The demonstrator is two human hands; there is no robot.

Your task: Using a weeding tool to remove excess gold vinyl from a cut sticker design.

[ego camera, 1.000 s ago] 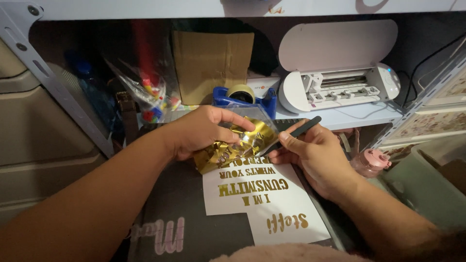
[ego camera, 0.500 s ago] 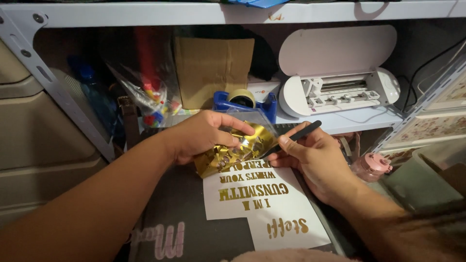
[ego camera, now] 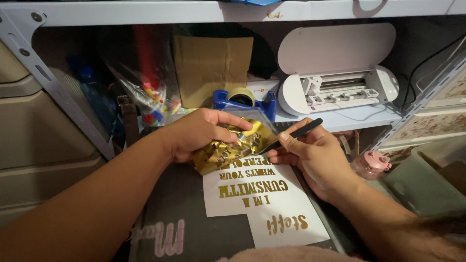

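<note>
dim shelving fills the background, with a white cutting machine [ego camera: 335, 80] on the shelf, a blue tape dispenser [ego camera: 242, 99] beside it, a brown cardboard piece [ego camera: 213, 68] behind, and a clear bag of coloured bits [ego camera: 145, 97] whose contents are hard to make out. below, on the dark counter [ego camera: 194, 233], lies a white sheet with gold lettering [ego camera: 257, 199], its far edge hidden under the hands. left hand [ego camera: 194, 133] is closed, pinching a crumpled strip of gold foil [ego camera: 230, 145] just above that sheet. right hand [ego camera: 315, 157] grips a thin black tool [ego camera: 301, 130], its tip hidden behind the foil. a pink bottle [ego camera: 371, 162] sits partly hidden behind the right wrist.
</note>
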